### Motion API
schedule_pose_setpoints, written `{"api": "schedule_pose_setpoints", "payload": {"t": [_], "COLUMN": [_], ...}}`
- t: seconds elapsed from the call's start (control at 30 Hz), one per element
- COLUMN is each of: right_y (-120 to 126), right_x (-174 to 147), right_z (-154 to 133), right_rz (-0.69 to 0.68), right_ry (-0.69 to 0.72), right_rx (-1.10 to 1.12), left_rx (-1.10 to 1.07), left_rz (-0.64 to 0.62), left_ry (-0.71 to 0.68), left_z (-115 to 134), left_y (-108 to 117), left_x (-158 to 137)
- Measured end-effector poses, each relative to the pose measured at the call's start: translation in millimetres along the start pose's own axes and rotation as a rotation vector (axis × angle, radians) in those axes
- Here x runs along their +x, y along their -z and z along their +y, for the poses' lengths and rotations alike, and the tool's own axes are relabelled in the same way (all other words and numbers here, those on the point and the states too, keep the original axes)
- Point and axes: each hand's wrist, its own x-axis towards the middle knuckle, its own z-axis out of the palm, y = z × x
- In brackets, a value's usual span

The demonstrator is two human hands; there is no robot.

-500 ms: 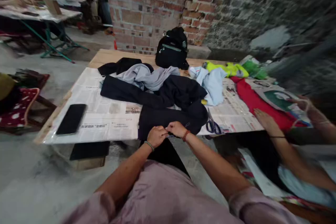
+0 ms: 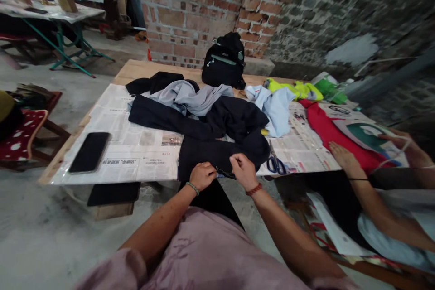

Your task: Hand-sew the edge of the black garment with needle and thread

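Observation:
A dark garment [image 2: 222, 152] lies bunched on the newspaper, one long leg-like part folded toward the table's front edge. My left hand [image 2: 203, 176] pinches the hem of this garment at the edge. My right hand [image 2: 243, 171] is raised just to the right of it, fingers curled and thumb pressed to the index finger. Whatever that pinch holds is too small to make out. Between the two hands the garment's edge gapes a little, showing a bluish strip. Dark-handled scissors [image 2: 276, 164] rest to the right of the garment.
A phone [image 2: 90, 152] lies at the left on newspaper [image 2: 115, 145]. Behind are a grey cloth [image 2: 190, 97], a light blue cloth [image 2: 273, 106] and a black backpack [image 2: 222, 63]. At the right, another person's hand [image 2: 343, 156] presses red fabric [image 2: 326, 131] beside an iron [image 2: 365, 132].
My right hand has moved away from my left, to the right and slightly up. My left hand stays at the garment's hem. The other person's iron has shifted slightly.

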Motion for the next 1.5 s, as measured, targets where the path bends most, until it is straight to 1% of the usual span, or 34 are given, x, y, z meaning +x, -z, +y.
{"api": "schedule_pose_setpoints", "payload": {"t": [0.03,0.1,0.17,0.2,0.27,0.33,0.4,0.5,0.67,0.8,0.97,1.1,1.17,1.27,1.33,1.37,1.43,1.5], "right_y": [-0.4,-7.6,-20.9,-28.2,-40.8,-48.6,-51.4,-51.0,-50.6,-51.4,-48.5,-43.3,-41.5,-40.5,-40.5,-40.8,-41.7,-43.7], "right_x": [-10.5,-33.3,-52.6,-59.1,-64.4,-61.3,-54.6,-46.9,-45.8,-47.9,-56.5,-62.6,-61.7,-56.1,-51.9,-50.0,-46.9,-44.9], "right_z": [2.3,9.1,16.3,19.1,21.9,21.8,20.7,21.6,26.9,24.9,22.5,25.4,26.7,27.8,28.1,28.3,28.4,28.3], "right_rz": [-0.004,-0.117,-0.217,-0.232,-0.220,-0.185,-0.150,-0.113,-0.115,-0.152,-0.165,-0.182,-0.226,-0.369,-0.453,-0.463,-0.421,-0.336], "right_ry": [-0.041,-0.140,-0.270,-0.342,-0.463,-0.529,-0.540,-0.537,-0.516,-0.497,-0.493,-0.494,-0.518,-0.553,-0.532,-0.510,-0.459,-0.432], "right_rx": [0.007,0.042,0.141,0.218,0.381,0.485,0.502,0.463,0.428,0.424,0.445,0.478,0.491,0.447,0.388,0.361,0.325,0.326], "left_rx": [-0.003,-0.004,0.003,0.008,0.021,0.037,0.055,0.083,0.116,0.117,0.118,0.109,0.099,0.080,0.077,0.079,0.091,0.108], "left_rz": [-0.001,-0.005,-0.014,-0.022,-0.049,-0.077,-0.103,-0.134,-0.163,-0.168,-0.138,-0.140,-0.145,-0.154,-0.156,-0.158,-0.166,-0.175], "left_ry": [-0.003,-0.013,-0.029,-0.044,-0.086,-0.128,-0.162,-0.196,-0.218,-0.199,-0.132,-0.126,-0.133,-0.142,-0.148,-0.152,-0.158,-0.165], "left_z": [0.1,0.0,-0.5,-1.0,-1.9,-2.5,-2.6,-1.8,0.2,1.6,2.8,3.0,2.7,2.2,2.0,2.0,2.1,2.1], "left_y": [0.1,0.3,0.6,0.9,1.8,3.3,5.0,7.3,9.7,9.8,7.5,7.4,8.2,9.8,10.5,10.7,10.6,10.3], "left_x": [-0.1,-0.1,-0.1,0.0,0.2,0.4,0.5,0.6,1.2,1.4,1.3,2.0,2.4,2.8,2.8,2.8,2.8,2.9]}}
